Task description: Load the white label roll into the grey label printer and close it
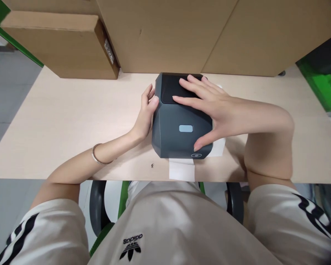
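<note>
A dark grey label printer (171, 141) stands on the table in front of me. On its top are a black panel (169, 88) and a small light-blue button (185, 128). My left hand (147, 114) presses along the printer's left side, its thumb at the upper edge and its other fingers partly curled. Across the top and right side lies my right hand (209, 105), palm down with the fingers spread wide. A white paper strip (182, 169) shows at the printer's front, reaching the table edge. More white paper (219, 148) lies partly hidden by the printer's right side.
Tall cardboard (168, 36) stands along the back of the table (57, 121). A flat cardboard box (55, 51) with a label leans at the back left. Below the front edge are the chair's black armrests (97, 206). Something green (325, 90) is at the far right.
</note>
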Available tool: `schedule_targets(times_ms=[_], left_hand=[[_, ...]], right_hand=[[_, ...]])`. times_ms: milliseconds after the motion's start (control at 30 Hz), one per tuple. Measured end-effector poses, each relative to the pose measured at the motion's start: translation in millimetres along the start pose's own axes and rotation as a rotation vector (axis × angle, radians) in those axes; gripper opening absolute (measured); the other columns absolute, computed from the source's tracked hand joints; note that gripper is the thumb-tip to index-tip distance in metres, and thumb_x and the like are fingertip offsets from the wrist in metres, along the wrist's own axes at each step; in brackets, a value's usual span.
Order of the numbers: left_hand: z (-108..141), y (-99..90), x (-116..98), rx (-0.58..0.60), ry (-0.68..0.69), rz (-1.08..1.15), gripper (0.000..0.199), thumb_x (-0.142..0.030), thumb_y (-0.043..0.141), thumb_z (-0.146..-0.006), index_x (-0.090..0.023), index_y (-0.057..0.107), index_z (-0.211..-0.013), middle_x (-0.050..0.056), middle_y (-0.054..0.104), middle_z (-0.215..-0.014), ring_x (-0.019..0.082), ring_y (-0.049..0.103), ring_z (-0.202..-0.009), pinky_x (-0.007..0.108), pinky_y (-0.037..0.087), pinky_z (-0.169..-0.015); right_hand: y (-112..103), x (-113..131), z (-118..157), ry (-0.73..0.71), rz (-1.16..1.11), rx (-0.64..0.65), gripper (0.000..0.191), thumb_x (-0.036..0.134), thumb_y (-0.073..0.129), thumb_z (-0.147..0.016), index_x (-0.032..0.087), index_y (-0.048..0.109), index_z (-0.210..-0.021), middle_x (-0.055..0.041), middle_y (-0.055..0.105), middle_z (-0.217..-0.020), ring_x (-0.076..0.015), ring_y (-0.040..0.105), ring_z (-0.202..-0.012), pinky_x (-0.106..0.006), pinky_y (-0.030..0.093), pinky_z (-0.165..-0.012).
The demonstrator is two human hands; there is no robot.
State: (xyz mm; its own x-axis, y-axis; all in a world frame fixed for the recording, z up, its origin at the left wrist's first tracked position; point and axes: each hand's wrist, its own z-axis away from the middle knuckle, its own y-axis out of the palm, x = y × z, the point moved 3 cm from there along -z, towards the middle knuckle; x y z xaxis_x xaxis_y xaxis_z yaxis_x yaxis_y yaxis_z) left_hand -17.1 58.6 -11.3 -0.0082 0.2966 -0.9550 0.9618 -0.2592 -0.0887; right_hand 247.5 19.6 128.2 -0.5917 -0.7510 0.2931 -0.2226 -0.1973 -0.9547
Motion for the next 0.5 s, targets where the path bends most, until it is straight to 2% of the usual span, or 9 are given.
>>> schedule_targets(times_ms=[67,133,267,500], left_hand=[[2,2.7,-8,0.008,-0.010,0.009,0.097,-0.104,0.057,-0.099,-0.053,0.036,-0.178,0.001,0.041,-0.195,0.040,0.035,-0.187,0.064,0.039,-0.151],[3,4.8,-14,0.012,0.005,-0.006,0.098,-0.104,0.064,-0.096,-0.052,0.040,-0.176,-0.001,0.039,-0.196,0.041,0.030,-0.189,0.064,0.036,-0.153],[3,6.7,-19,0.013,0.023,-0.023,0.098,-0.105,0.063,-0.096,-0.051,0.042,-0.175,-0.001,0.039,-0.197,0.043,0.022,-0.192,0.065,0.031,-0.155],[0,6.9,-17,0.013,0.027,-0.030,0.099,-0.106,0.062,-0.095,-0.050,0.043,-0.175,-0.001,0.042,-0.195,0.044,0.022,-0.192,0.066,0.031,-0.156]], right_hand=[[0,0,0,0.000,0.003,-0.002,0.137,0.089,0.099,-0.079,0.049,0.035,-0.193,-0.0025,0.019,-0.205,-0.0612,0.016,-0.186,-0.094,0.019,-0.142],[-3,0,1,0.008,-0.001,0.003,0.137,0.090,0.099,-0.078,0.049,0.037,-0.193,-0.0030,0.021,-0.204,-0.0620,0.016,-0.185,-0.095,0.020,-0.141],[-6,0,1,0.000,-0.023,0.028,0.135,0.095,0.094,-0.079,0.047,0.038,-0.192,-0.0040,0.020,-0.204,-0.0597,0.016,-0.186,-0.093,0.018,-0.143],[-5,0,-1,0.006,-0.040,0.032,0.134,0.095,0.095,-0.078,0.050,0.039,-0.192,-0.0016,0.022,-0.204,-0.0580,0.016,-0.187,-0.092,0.016,-0.144]])
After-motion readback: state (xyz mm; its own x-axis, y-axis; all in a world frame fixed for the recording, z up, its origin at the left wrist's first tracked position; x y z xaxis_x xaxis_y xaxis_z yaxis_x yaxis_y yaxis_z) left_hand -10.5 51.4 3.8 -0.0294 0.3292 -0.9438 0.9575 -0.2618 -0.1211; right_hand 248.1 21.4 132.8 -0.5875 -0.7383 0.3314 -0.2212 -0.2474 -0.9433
